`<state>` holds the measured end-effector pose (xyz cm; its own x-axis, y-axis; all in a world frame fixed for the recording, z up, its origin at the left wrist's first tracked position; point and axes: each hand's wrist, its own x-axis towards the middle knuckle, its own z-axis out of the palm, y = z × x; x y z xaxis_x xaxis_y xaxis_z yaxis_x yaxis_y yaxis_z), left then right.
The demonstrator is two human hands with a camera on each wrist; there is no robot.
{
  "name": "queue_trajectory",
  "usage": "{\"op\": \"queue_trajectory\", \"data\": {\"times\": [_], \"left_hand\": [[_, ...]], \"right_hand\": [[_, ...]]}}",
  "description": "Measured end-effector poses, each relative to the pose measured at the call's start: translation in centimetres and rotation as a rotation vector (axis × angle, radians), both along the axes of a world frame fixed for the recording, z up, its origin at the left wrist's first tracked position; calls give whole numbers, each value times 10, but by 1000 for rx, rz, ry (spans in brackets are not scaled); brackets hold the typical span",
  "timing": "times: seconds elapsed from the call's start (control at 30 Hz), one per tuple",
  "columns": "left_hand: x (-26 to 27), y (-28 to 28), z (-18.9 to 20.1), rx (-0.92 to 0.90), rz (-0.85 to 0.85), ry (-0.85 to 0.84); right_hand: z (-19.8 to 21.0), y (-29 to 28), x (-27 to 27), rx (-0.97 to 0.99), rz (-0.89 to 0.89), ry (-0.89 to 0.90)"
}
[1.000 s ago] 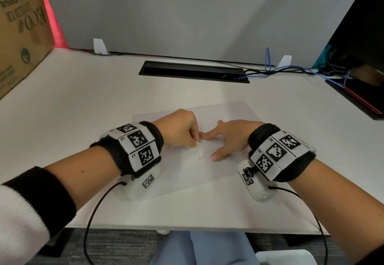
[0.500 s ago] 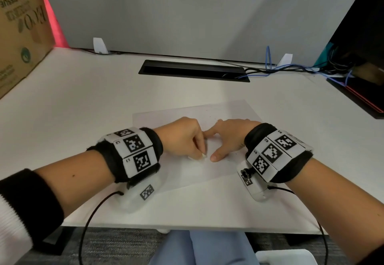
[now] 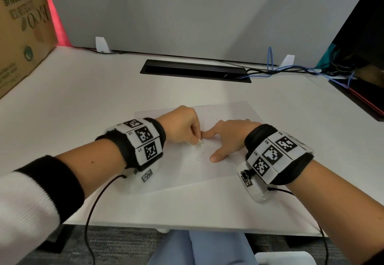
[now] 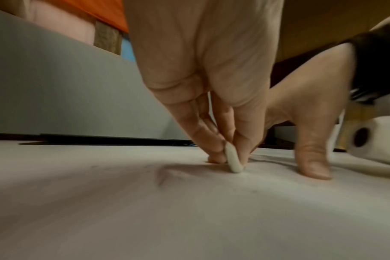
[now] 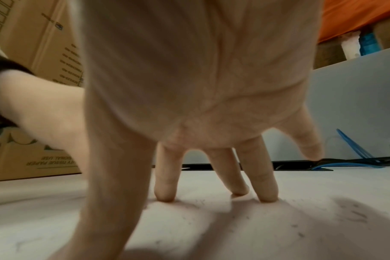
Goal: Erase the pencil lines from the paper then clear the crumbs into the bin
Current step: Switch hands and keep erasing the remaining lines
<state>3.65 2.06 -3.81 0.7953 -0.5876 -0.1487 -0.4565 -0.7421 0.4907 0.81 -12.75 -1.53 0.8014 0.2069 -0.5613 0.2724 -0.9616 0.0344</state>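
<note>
Pinched between thumb and curled fingers of the left hand (image 3: 182, 128), a small white eraser (image 3: 200, 141) sits with its lower edge on the white sheet of paper (image 3: 182, 173), which lies on the pale desk (image 3: 83, 98) near its front edge; from the head view the right hand (image 3: 230, 138) lies spread flat on the sheet just beside it, probably to keep the paper from sliding or creasing under the rubbing. Faint pencil lines (image 3: 200, 154) remain between the two hands, so the erasing looks unfinished, and no bin is in view

From the left wrist, the eraser (image 4: 234, 161) stands nearly on end, held low near its tip, which likely gives firm pressure on a narrow spot

From the right wrist, straight fingers (image 5: 265, 177) press their tips down, with dark eraser crumbs (image 5: 296, 227) scattered on the paper around them, waiting to be cleared
</note>
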Motion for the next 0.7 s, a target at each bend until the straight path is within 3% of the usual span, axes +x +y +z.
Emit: {"op": "queue_trajectory", "data": {"times": [0.2, 0.37, 0.5, 0.7], "left_hand": [[-15, -2, -1, 15, -93, 54], [-1, 0, 2, 42, 0, -17], [-16, -3, 2, 77, -113, 45], [-4, -1, 3, 57, -38, -5]], "right_hand": [[-4, -1, 3, 12, 0, -6], [-4, -1, 3, 5, 1, -8], [-8, -1, 6, 8, -20, -16], [-4, -1, 3, 9, -7, -5]]}}
